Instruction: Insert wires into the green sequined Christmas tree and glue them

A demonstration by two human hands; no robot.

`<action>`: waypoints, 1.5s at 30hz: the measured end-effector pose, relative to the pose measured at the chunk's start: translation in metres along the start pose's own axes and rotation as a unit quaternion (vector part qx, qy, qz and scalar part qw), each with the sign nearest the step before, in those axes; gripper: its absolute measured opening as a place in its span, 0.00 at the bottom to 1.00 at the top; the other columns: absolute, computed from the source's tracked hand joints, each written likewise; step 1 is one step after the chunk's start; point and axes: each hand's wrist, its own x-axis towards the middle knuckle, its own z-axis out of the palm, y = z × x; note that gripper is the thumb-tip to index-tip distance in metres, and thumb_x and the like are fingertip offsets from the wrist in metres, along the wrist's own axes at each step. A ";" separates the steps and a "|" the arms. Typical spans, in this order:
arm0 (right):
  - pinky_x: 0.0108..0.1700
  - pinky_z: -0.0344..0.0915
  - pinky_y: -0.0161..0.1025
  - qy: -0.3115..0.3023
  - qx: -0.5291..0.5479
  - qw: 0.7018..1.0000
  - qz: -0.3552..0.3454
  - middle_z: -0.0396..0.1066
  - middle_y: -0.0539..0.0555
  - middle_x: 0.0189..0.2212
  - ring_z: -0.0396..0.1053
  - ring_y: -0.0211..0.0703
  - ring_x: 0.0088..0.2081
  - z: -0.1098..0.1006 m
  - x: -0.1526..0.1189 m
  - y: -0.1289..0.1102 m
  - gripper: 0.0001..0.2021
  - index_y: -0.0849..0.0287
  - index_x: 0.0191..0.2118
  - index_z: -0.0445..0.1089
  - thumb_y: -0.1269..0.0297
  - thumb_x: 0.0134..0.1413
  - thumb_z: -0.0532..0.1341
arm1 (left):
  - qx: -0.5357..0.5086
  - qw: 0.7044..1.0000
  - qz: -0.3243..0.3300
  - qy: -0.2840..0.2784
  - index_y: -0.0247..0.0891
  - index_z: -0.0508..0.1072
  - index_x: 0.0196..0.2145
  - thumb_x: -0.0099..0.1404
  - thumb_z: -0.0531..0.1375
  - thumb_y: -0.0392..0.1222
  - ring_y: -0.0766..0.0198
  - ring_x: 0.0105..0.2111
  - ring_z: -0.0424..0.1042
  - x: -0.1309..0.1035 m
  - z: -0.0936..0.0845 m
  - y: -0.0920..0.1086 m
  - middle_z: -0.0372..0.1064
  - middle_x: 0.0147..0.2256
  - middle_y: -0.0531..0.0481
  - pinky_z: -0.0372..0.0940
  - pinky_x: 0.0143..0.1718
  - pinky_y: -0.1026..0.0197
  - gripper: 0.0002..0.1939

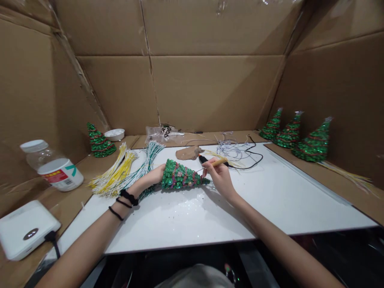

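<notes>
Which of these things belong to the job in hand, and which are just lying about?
Likely part of the job:
held tree, wide end in the left hand
tan-handled tool, in the right hand

Seemingly just lying about:
jar
tub
white box
plastic bag

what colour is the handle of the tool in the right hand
The handle is yellowish tan, seen in the head view.

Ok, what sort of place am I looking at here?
Probably a small craft workstation: cardboard walls stand around a white board, bundled coloured strands lie on it, and a decorated miniature tree is held over it.
</notes>
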 end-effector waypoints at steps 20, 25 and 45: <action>0.40 0.67 0.42 -0.036 0.189 0.977 0.088 0.61 0.43 0.14 0.64 0.36 0.20 0.007 0.001 0.009 0.17 0.56 0.31 0.62 0.46 0.55 0.53 | 0.004 1.000 -0.025 0.002 0.28 0.73 0.33 0.54 0.56 0.55 0.51 0.43 0.66 0.000 0.002 0.009 0.75 0.34 0.44 0.62 0.47 0.54 0.23; 0.42 0.66 0.41 -0.031 0.141 0.985 0.089 0.59 0.45 0.15 0.65 0.37 0.24 0.006 0.000 0.011 0.19 0.57 0.26 0.65 0.45 0.54 0.54 | -0.003 1.000 -0.014 0.012 0.32 0.73 0.33 0.55 0.56 0.52 0.52 0.45 0.66 -0.001 0.003 0.003 0.75 0.35 0.45 0.61 0.50 0.53 0.19; 0.39 0.67 0.40 -0.023 0.199 0.975 0.095 0.60 0.45 0.12 0.60 0.35 0.18 0.007 0.000 0.017 0.21 0.58 0.23 0.63 0.45 0.55 0.53 | -0.016 1.000 -0.009 0.016 0.32 0.72 0.39 0.54 0.58 0.49 0.53 0.43 0.68 0.000 0.003 -0.005 0.75 0.37 0.45 0.61 0.51 0.51 0.19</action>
